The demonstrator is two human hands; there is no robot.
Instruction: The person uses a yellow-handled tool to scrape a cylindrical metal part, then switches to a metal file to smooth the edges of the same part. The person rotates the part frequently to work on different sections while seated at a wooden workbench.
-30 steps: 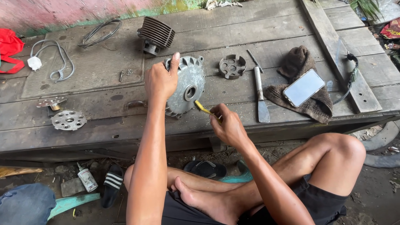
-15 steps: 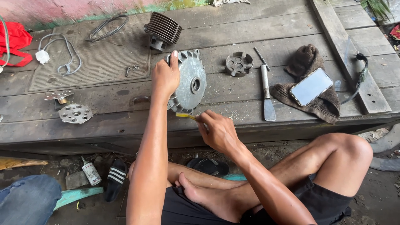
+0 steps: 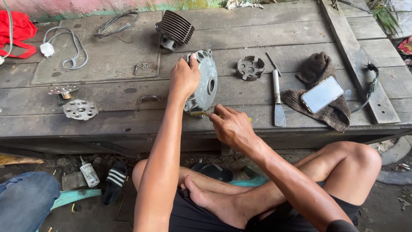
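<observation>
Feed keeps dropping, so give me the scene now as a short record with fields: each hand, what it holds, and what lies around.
left hand: grips the top edge of the grey metal cover, holding it upright on the wooden bench
right hand: holds a yellow-handled tool, tip at the cover's lower edge
right of cover: round slotted part, scraper, phone on brown cloth
behind: finned cylinder
left: perforated disc
</observation>
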